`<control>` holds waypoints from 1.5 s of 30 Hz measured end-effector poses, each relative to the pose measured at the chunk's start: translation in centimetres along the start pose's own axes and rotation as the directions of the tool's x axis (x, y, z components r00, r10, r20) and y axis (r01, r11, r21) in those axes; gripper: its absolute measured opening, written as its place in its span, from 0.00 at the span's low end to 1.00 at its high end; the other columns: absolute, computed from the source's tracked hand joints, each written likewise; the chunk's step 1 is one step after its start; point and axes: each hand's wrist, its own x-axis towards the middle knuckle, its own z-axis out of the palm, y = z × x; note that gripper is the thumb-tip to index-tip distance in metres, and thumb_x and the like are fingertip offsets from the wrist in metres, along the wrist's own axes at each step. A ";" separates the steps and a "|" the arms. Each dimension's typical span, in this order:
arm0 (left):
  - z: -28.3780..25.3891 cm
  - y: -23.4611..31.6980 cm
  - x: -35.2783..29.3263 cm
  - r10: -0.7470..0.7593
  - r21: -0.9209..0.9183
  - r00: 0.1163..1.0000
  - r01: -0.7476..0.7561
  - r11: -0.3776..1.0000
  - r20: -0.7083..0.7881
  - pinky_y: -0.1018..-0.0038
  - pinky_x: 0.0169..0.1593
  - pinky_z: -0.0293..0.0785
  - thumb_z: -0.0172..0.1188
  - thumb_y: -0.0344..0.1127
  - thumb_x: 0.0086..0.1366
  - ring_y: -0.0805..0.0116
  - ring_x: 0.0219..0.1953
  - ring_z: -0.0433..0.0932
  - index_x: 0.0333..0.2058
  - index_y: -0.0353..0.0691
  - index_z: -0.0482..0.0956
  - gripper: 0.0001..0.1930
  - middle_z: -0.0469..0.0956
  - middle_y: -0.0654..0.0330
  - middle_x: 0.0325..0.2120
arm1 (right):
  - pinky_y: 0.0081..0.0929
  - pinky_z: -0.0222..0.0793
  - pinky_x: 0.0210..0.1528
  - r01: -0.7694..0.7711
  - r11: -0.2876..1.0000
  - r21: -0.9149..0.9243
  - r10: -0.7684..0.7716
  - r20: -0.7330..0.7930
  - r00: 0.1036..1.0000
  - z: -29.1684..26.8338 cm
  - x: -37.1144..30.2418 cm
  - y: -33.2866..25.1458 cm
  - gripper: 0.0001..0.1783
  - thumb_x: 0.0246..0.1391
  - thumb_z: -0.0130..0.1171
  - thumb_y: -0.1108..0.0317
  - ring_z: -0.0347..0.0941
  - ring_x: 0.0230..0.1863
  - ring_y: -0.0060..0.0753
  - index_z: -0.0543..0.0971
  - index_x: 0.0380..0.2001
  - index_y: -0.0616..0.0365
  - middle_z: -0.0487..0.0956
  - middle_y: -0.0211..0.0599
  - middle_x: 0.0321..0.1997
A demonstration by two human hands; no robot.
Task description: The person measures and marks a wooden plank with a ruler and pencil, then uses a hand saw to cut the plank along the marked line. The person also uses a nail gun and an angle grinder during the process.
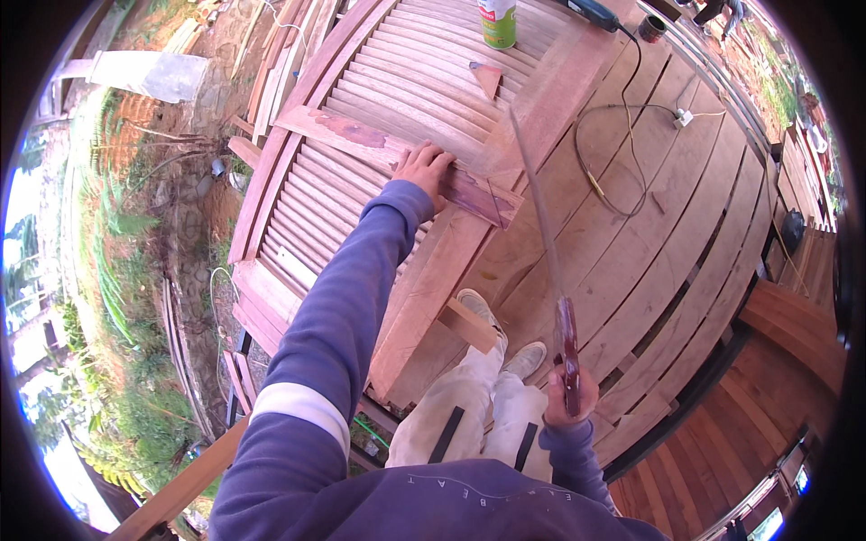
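My left hand (pixel 422 173) presses down on a short reddish wooden board (pixel 347 133), its fingers curled over the far edge. The board lies across a louvered wooden shutter (pixel 388 86), and its right end sticks out past the frame. Dark lines cross the board near that end. In my right hand (pixel 577 398), low at the right, is the brown handle of a handsaw (pixel 566 329). The saw's thin blade points up and away, seen nearly edge-on, beside the board's right end and apart from my left hand.
A green and white can (pixel 498 25) and a small wood offcut (pixel 487 79) rest on the shutter. At its far edge lies a dark power tool (pixel 591 13). Its cord (pixel 631 162) loops over the plank deck (pixel 667 225). A wood piece (pixel 469 325) juts out near my shoes.
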 end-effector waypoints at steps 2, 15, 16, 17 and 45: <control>1.2 0.1 0.0 -0.092 -0.100 0.991 0.083 0.992 -0.093 0.49 0.70 0.48 0.59 0.35 0.50 0.51 0.67 0.56 0.54 0.47 0.71 0.29 0.68 0.57 0.57 | 0.26 0.64 0.25 -0.047 0.998 0.032 0.046 0.038 0.998 0.7 1.1 0.3 0.04 0.51 0.60 0.74 0.67 0.20 0.26 0.75 0.27 0.61 0.72 0.34 0.19; 5.9 4.8 3.3 -0.533 -0.049 0.764 0.555 0.830 -0.364 0.44 0.70 0.37 0.50 0.47 0.64 0.56 0.69 0.52 0.42 0.47 0.84 0.17 0.72 0.58 0.55 | 0.31 0.59 0.21 0.163 0.977 0.139 -0.174 0.071 0.982 4.8 2.9 1.1 0.08 0.47 0.63 0.75 0.64 0.16 0.39 0.72 0.22 0.60 0.68 0.39 0.16; 5.8 4.7 3.3 -0.536 -0.036 0.769 0.561 0.827 -0.348 0.44 0.70 0.37 0.50 0.47 0.64 0.56 0.69 0.52 0.42 0.47 0.84 0.17 0.72 0.58 0.55 | 0.32 0.59 0.20 0.173 0.975 0.142 -0.183 0.061 0.981 4.9 2.8 1.1 0.09 0.46 0.63 0.75 0.64 0.16 0.42 0.72 0.22 0.60 0.68 0.40 0.17; 5.5 4.7 3.4 -0.527 -0.046 0.775 0.547 0.836 -0.349 0.44 0.70 0.36 0.51 0.48 0.63 0.56 0.69 0.51 0.42 0.47 0.84 0.18 0.70 0.58 0.55 | 0.33 0.59 0.20 0.183 0.972 0.144 -0.192 0.047 0.980 5.0 2.7 1.1 0.09 0.46 0.63 0.75 0.64 0.16 0.44 0.72 0.21 0.60 0.68 0.41 0.17; 4.6 5.3 3.2 -0.508 0.092 0.805 0.556 0.826 -0.308 0.52 0.67 0.41 0.52 0.55 0.61 0.61 0.62 0.57 0.39 0.50 0.85 0.20 0.71 0.60 0.50 | 0.37 0.62 0.21 0.074 0.990 0.122 -0.084 0.077 0.994 1.5 -2.9 0.7 0.09 0.33 0.65 0.77 0.68 0.18 0.47 0.74 0.21 0.60 0.68 0.40 0.17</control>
